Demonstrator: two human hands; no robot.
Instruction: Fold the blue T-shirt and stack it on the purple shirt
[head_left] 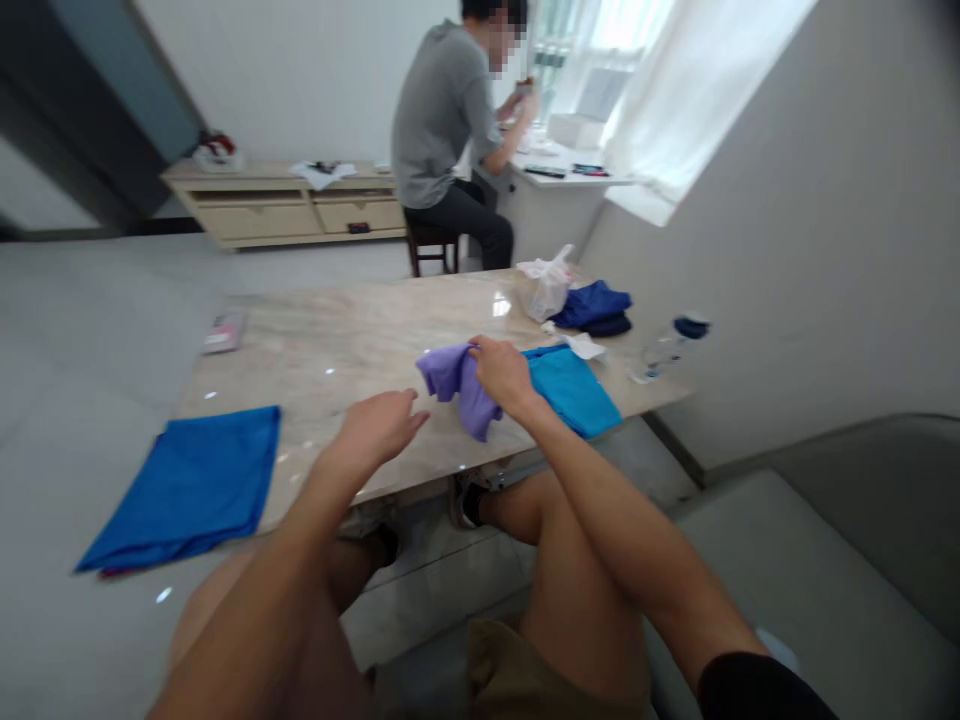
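Over the beige marbled table (pixel 360 330), the right hand (pixel 504 375) pinches a purple cloth (pixel 448 372) at its eight o'clock. The left hand (pixel 382 422), thumb and fingers parted, has it at two o'clock.

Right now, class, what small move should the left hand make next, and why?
Probably, the left hand should pinch the left edge of the purple cloth: only the right hand grips it, the cloth droops loosely, and the left hand's fingers are parted nearby.
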